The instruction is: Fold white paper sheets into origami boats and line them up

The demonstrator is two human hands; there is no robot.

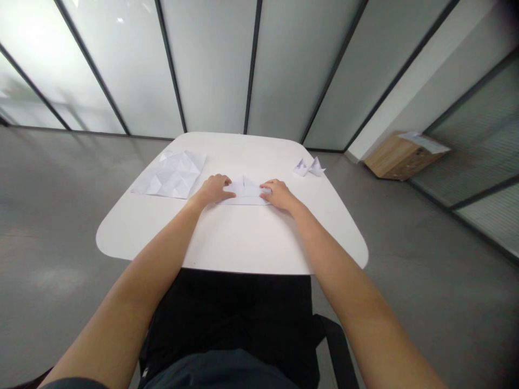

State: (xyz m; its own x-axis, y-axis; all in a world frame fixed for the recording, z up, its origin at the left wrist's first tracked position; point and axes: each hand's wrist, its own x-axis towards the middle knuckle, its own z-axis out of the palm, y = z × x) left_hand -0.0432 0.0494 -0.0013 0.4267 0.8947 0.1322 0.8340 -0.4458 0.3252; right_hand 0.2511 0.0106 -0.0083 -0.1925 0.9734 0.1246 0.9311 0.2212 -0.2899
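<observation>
A sheet of white paper point(245, 190), folded to a peak at its far side with a flat strip along its near edge, lies on the white table point(247, 237). My left hand point(214, 189) grips its left end, thumb on the near strip and fingers curled at the sloping side. At the right end, my right hand point(279, 194) pinches the paper in much the same way. Parts of both ends are hidden beneath my hands.
Creased, opened-out paper point(172, 174) lies at the table's left. Two small folded paper shapes point(310, 167) stand at the right edge. A wooden cabinet point(403, 156) is on the floor beyond, and frosted glass panels point(219, 65) rise behind the table. A chair armrest point(336, 346) is at my right.
</observation>
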